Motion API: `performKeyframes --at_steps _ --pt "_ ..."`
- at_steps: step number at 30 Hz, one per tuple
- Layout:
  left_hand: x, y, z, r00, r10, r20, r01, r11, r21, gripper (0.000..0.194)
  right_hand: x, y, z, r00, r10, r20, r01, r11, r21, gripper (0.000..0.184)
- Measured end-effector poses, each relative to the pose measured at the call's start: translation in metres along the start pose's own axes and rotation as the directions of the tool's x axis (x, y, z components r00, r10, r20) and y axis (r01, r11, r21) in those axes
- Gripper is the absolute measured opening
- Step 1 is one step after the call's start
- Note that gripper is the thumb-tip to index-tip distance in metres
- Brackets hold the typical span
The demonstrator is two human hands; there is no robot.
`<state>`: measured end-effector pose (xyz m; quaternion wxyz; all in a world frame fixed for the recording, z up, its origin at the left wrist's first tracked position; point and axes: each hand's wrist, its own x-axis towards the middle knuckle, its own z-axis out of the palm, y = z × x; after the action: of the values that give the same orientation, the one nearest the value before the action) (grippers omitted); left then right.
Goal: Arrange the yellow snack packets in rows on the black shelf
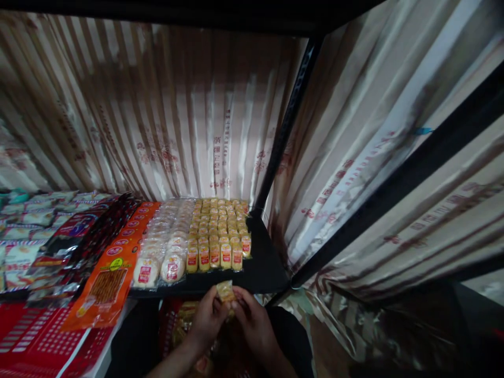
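Both of my hands are raised in front of the shelf edge, with a small yellow wrapped snack [225, 291] between them. The fingers of my left hand [210, 316] are closed on its left side. My right hand [253, 320] pinches it from the right. Just beyond, rows of matching yellow snack packets [214, 254] stand on the black shelf [262, 275]. Below my hands, more yellow packets [183, 320] lie in a dim red container, partly hidden by my forearms.
Left of the yellow rows are round white crackers in clear wrappers [172, 268], orange snack bags [108, 289] and dark red packets [94, 226]. A red basket [39, 331] sits at the lower left. Black shelf posts [289, 115] and pleated curtains [197, 115] enclose the back and right.
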<state>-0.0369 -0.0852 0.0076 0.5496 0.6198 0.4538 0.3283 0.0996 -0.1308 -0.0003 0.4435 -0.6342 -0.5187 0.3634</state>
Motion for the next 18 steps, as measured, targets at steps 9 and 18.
performKeyframes --at_steps 9,18 --pt "0.068 0.046 0.029 0.995 0.056 0.078 -0.049 0.995 -0.083 0.017 0.048 -0.005 -0.031 0.974 -0.021 -0.224 0.073 0.971 0.229 0.046" --pt "0.126 0.067 0.054 0.988 0.152 -0.019 -0.150 0.987 0.065 0.036 0.100 -0.005 -0.064 0.906 -0.065 -0.419 0.157 0.969 0.189 0.042"
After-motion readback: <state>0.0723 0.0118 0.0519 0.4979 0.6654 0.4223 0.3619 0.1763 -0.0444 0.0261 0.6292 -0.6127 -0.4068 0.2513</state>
